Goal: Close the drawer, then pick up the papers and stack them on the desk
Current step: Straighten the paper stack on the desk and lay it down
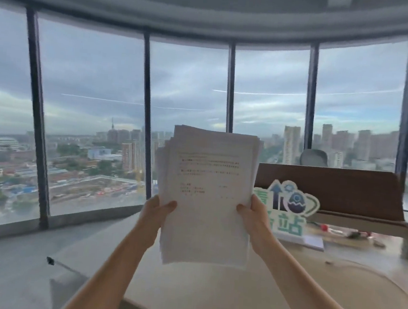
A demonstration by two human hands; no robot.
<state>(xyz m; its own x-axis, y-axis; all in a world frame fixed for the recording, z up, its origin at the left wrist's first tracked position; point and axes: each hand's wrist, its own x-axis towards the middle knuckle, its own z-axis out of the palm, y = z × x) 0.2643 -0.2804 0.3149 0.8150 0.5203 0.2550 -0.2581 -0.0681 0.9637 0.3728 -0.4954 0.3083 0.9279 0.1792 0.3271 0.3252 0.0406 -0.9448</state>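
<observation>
Gripping the papers (207, 194) from both sides, the person holds the sheaf upright in the air, above the desk (209, 292) and touching nothing but the two hands. Both forearms reach up and forward from the bottom of the view, bare, and converge slightly toward the sheaf.

The left hand (156, 210) clasps the left edge low down, thumb laid across the printed face and the fingers hidden behind the sheets. The right hand (250, 216) clasps the right edge at about the same height, thumb also on the front, fingers out of sight behind. The sheets are not squared: several top corners fan out to the left, and the bottom edge hangs free below both hands.

Below the sheaf the pale desk top lies bare along its near and left parts, with its left edge running back toward the windows (97, 109). Toward the desk's far right corner stands a green and white sign (289, 212), just behind the right hand from this angle, on a white base. Behind the sign a brown shelf board (344, 190) crosses the back edge, with small items under it too blurred to name. Left of the desk the grey floor (8, 260) is open up to the glass. No drawer shows in this view.
</observation>
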